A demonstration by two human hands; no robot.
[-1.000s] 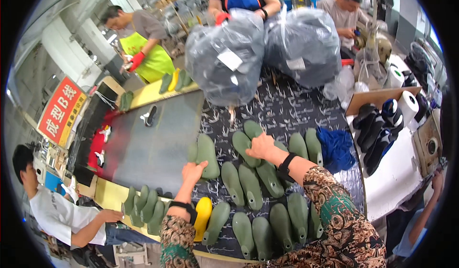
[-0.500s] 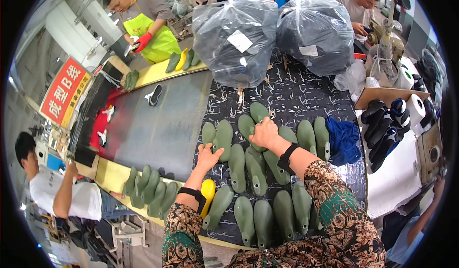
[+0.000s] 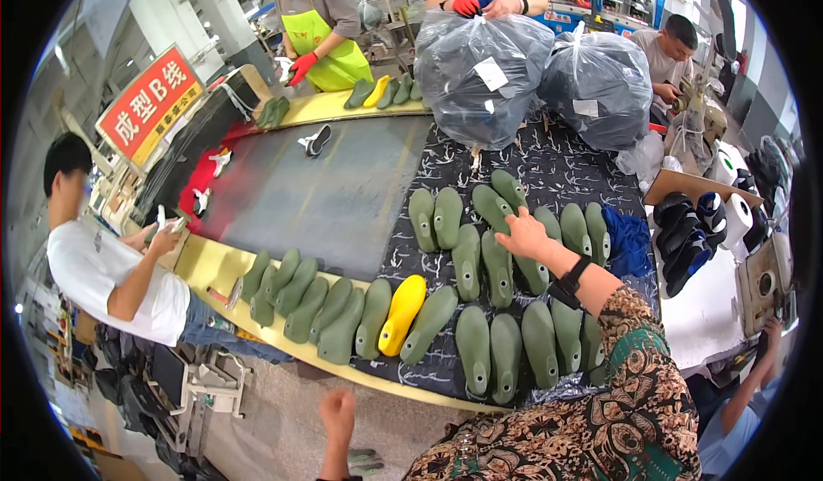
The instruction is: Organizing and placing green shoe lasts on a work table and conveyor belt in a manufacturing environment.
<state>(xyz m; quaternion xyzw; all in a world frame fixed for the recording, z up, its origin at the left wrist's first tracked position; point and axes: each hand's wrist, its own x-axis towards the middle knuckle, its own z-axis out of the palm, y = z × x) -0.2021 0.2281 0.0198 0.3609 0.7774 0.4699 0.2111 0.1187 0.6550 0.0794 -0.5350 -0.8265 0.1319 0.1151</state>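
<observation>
Green shoe lasts lie in rows on the black patterned table cover (image 3: 420, 262). Over the back row, my right hand (image 3: 527, 237) has its fingers stretched out and apart, close beside a tilted green last (image 3: 491, 207); contact is hard to tell. Two upright lasts stand side by side to its left, one of them a green last (image 3: 447, 215). My left hand (image 3: 338, 414) hangs low in front of the table edge, fingers curled in, with nothing visible in it. The nearest thing above it is a yellow last (image 3: 402, 315) among green ones along the front edge.
A grey conveyor belt (image 3: 300, 198) carries a dark shoe (image 3: 317, 141). Two large plastic bags (image 3: 484, 78) stand behind the lasts. A blue cloth (image 3: 627, 243) and dark shoe parts (image 3: 686, 241) are at right. Co-workers stand around, one in a white shirt (image 3: 103, 262).
My left hand has drawn back from the lasts at the back left to below the table edge. My right hand has loosened its fingers near the tilted last. The view has shifted left.
</observation>
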